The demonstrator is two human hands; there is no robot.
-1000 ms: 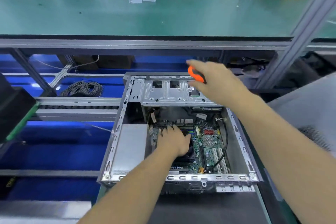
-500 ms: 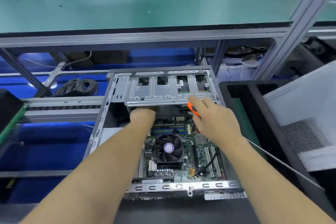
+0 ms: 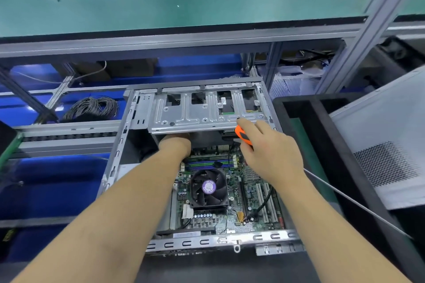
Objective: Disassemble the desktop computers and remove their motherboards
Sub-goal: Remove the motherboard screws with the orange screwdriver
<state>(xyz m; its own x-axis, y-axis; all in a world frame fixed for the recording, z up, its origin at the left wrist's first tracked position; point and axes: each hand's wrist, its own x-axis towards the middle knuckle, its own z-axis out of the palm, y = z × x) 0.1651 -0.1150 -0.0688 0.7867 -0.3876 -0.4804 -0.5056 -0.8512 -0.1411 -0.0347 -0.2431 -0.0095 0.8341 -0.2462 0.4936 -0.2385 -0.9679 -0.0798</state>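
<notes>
Item: open desktop case (image 3: 119,142), lying flat, side panel off. The motherboard (image 3: 250,193) sat still mounted in its floor, with a black cooler fan (image 3: 208,187) at centre, below and nearer than both sets of fingers.

Left hand (image 3: 176,142): wrist visible, fingers hidden under the drive cage (image 3: 197,115); whether they held anything could not be told.

Right hand (image 3: 269,151): fingers curled round an orange-handled screwdriver (image 3: 242,134), forefinger stretched forward onto the cage's near edge.

Step judged in hand: freeing whatever sat beneath the cage, probably a cable or a catch. Done well, the hidden fingers would pull squarely on a plug body rather than its wires, while the right hand steadied the cage and kept the tool tip off the board. Memory sticks (image 3: 207,164) lay just behind the left wrist and would not bear a knock.

Surface: dark mat beneath the case; a black tray (image 3: 322,135) just right of the right hand, a perforated grey panel (image 3: 386,145) beyond it.

Room: green shelf (image 3: 184,0) above and beyond the fingers; coiled cable (image 3: 92,108) well to their left, on blue flooring; cartons at the far back.
</notes>
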